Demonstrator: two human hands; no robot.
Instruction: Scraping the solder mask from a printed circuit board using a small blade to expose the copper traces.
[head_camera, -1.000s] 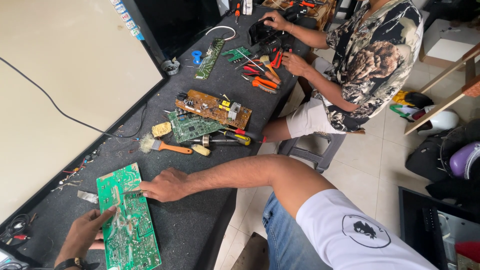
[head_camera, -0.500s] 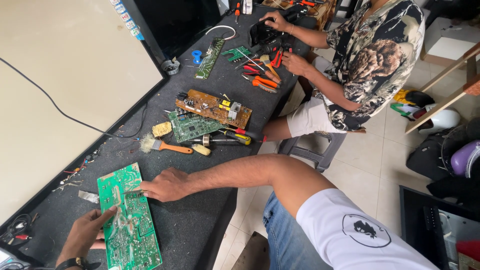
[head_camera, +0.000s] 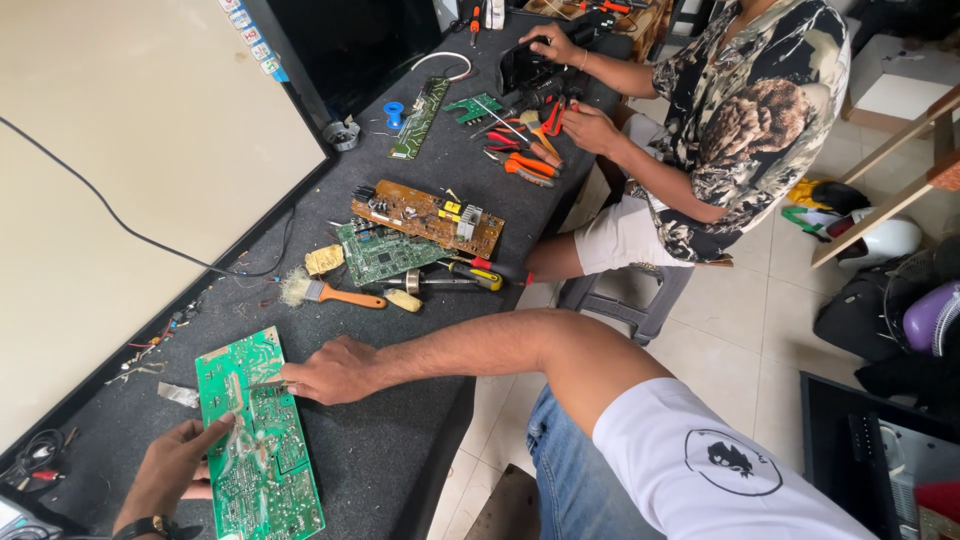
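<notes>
At the lower left of the frame, the left hand (head_camera: 175, 470) grips the green circuit board's (head_camera: 262, 450) near edge; the right hand (head_camera: 330, 370), arm outstretched, pinches something thin against the board's far edge. Neither hand has moved since earlier.

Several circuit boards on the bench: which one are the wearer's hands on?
The bright green board nearest the camera, with the left hand and right hand on it. The brown board and smaller green board lie untouched.
</notes>
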